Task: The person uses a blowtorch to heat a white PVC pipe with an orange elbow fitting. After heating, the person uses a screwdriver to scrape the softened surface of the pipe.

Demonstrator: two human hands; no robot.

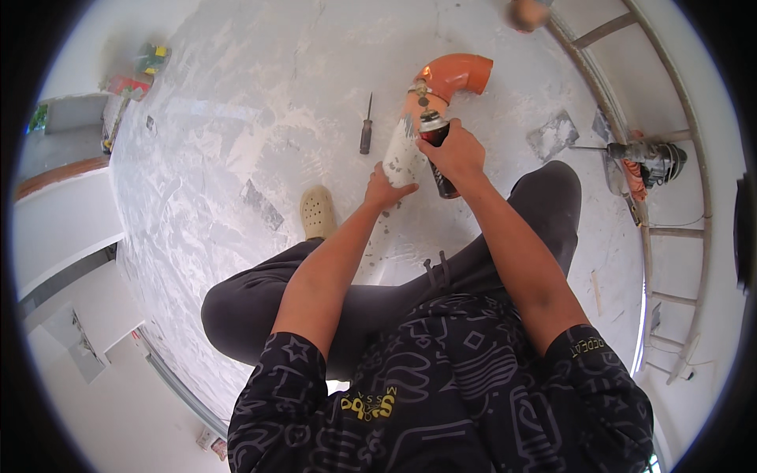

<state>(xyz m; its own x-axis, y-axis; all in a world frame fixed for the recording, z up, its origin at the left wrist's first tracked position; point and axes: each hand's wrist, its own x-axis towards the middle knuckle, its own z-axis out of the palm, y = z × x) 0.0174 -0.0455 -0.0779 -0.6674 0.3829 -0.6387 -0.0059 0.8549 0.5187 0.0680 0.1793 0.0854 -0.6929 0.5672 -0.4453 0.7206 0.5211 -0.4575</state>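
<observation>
My left hand [384, 189] is wrapped round the near end of a white, dirt-flecked pipe [400, 156]. At the pipe's far end sits an orange pipe elbow [461, 75], its mouth turned right. My right hand [459, 151] grips a gas torch [443, 183] with a dark can and metal top, tilted beside the pipe. Its nozzle points at the joint between pipe and elbow, where a small bright orange glow shows; I cannot tell whether that is flame. Left of the pipe, a dark-handled screwdriver [366, 134] lies on the floor.
A long ladder [676, 83] lies along the right side, with a power drill [650, 162] beside it. Grey scraps [552, 135] lie on the dusty, white-smeared floor [221, 142]. My foot in a beige clog [317, 211] rests left of the pipe.
</observation>
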